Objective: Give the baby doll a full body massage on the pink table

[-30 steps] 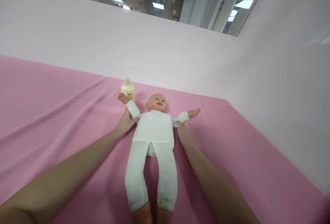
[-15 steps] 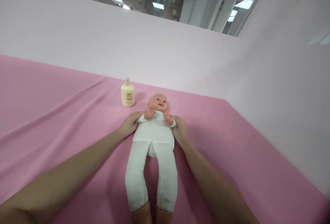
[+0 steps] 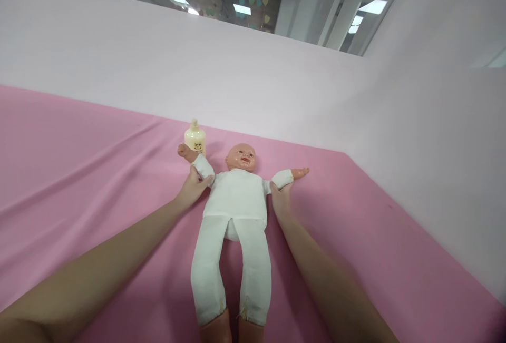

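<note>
A baby doll [image 3: 236,201] in a white suit lies on its back on the pink cloth [image 3: 79,174], head away from me. My left hand [image 3: 192,186] grips the doll's arm on the left side, which is spread outwards. My right hand [image 3: 280,198] holds the doll's other arm, stretched out to the right. Both doll arms lie wide apart.
A cream-coloured bottle [image 3: 195,139] stands upright just behind the doll's raised fist on the left. Pale pink walls [image 3: 415,137] close the surface at the back and along the right side.
Half a second ago the doll's arms were folded together over its chest. Both my hands have now spread them outwards again, as they were a second ago.
</note>
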The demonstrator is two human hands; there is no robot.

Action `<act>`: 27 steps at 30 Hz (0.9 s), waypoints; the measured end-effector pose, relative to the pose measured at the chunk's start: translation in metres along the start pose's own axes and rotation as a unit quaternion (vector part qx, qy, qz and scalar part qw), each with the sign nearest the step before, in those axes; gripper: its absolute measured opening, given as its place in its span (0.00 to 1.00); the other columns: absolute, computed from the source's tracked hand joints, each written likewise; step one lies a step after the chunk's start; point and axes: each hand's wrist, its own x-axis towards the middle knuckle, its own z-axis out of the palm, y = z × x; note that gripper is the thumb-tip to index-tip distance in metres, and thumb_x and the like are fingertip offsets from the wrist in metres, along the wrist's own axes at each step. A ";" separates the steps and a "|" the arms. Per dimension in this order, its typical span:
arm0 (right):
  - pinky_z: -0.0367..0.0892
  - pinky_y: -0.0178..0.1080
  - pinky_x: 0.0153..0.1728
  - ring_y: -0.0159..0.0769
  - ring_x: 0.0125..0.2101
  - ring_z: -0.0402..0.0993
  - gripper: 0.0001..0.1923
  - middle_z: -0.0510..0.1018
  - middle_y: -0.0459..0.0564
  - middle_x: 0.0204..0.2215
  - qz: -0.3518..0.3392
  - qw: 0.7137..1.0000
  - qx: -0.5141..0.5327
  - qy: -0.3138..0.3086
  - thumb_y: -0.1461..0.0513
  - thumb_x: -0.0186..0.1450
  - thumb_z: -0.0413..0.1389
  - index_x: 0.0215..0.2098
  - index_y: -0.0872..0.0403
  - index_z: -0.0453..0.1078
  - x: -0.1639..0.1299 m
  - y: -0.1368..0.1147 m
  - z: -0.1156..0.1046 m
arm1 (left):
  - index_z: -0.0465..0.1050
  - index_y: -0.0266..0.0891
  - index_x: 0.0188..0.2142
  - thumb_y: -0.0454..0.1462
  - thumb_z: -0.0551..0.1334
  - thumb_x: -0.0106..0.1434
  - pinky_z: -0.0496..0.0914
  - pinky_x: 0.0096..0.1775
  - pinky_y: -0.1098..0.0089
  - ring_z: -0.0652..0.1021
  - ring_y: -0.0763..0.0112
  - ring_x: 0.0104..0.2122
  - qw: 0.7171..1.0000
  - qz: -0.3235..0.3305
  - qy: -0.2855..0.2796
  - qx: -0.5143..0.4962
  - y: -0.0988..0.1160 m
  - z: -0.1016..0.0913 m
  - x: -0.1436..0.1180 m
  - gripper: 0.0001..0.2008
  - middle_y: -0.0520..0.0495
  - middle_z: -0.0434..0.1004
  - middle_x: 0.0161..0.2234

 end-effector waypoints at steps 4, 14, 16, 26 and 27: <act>0.42 0.49 0.73 0.44 0.75 0.25 0.58 0.18 0.51 0.74 0.037 0.998 -0.016 0.047 0.49 0.66 0.55 0.73 0.53 0.13 -0.001 -0.008 -0.002 | 0.54 0.44 0.60 0.46 0.65 0.61 0.73 0.52 0.58 0.75 0.56 0.55 0.997 0.012 0.043 -0.064 -0.002 -0.001 0.002 0.32 0.38 0.70 0.56; 0.52 0.53 0.70 0.41 0.70 0.54 0.38 0.55 0.53 0.72 -0.051 0.997 0.019 -0.045 0.60 0.68 0.51 0.74 0.47 0.44 -0.006 -0.019 0.000 | 0.52 0.44 0.66 0.45 0.61 0.64 0.74 0.50 0.59 0.75 0.58 0.51 0.995 0.081 0.051 -0.006 0.005 -0.004 -0.001 0.33 0.38 0.68 0.60; 0.55 0.54 0.68 0.42 0.66 0.62 0.33 0.64 0.53 0.68 -0.064 0.995 0.000 -0.075 0.62 0.68 0.49 0.71 0.48 0.54 -0.008 -0.017 0.001 | 0.56 0.42 0.65 0.44 0.59 0.65 0.73 0.52 0.57 0.75 0.57 0.52 0.995 0.095 0.013 0.023 0.007 -0.004 -0.002 0.31 0.39 0.71 0.58; 0.63 0.50 0.64 0.40 0.57 0.71 0.32 0.78 0.49 0.54 -0.143 0.977 -0.048 -0.153 0.71 0.57 0.44 0.55 0.47 0.75 -0.006 -0.005 0.005 | 0.73 0.41 0.57 0.33 0.51 0.64 0.62 0.63 0.51 0.72 0.55 0.58 0.948 0.247 -0.099 0.176 0.007 0.002 -0.006 0.24 0.42 0.75 0.57; 0.63 0.50 0.64 0.41 0.57 0.71 0.32 0.77 0.49 0.54 -0.136 0.978 -0.046 -0.150 0.71 0.58 0.45 0.56 0.48 0.74 -0.006 -0.004 0.005 | 0.72 0.42 0.57 0.34 0.51 0.64 0.62 0.63 0.51 0.72 0.55 0.58 0.949 0.242 -0.098 0.176 0.008 0.002 -0.007 0.24 0.43 0.75 0.57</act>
